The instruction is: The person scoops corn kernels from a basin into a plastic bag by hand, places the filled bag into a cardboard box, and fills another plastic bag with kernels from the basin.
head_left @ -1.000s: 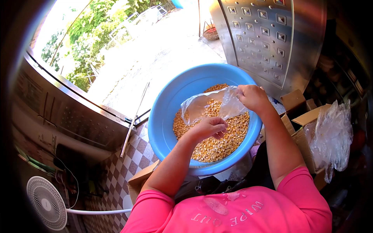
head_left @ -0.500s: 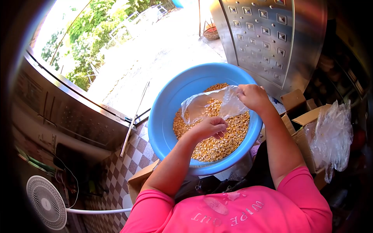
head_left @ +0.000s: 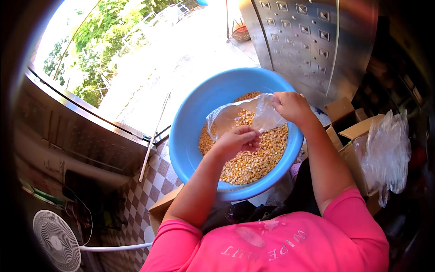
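A large blue basin (head_left: 186, 149) holds a bed of yellow corn kernels (head_left: 258, 158). Over the kernels, a clear plastic bag (head_left: 267, 119) hangs with its mouth spread, and some kernels show inside or through it. My right hand (head_left: 292, 107) is closed on the bag's upper right edge, near the basin's far right rim. My left hand (head_left: 237, 140) is above the middle of the corn, just below the bag, with its fingers curled together. What those fingers hold, if anything, is hidden.
Right of the basin stands an open cardboard box (head_left: 351, 158) with crumpled clear plastic bags (head_left: 387, 152) draped over it. A metal door (head_left: 303, 50) is behind. At lower left are a white fan (head_left: 56, 240) and another cardboard flap (head_left: 165, 201). A thin pole (head_left: 154, 138) leans by the doorway.
My left hand has risen slightly, and its fingers have curled in closer. My right hand keeps hold of the bag edge. The whole view has shifted a little.
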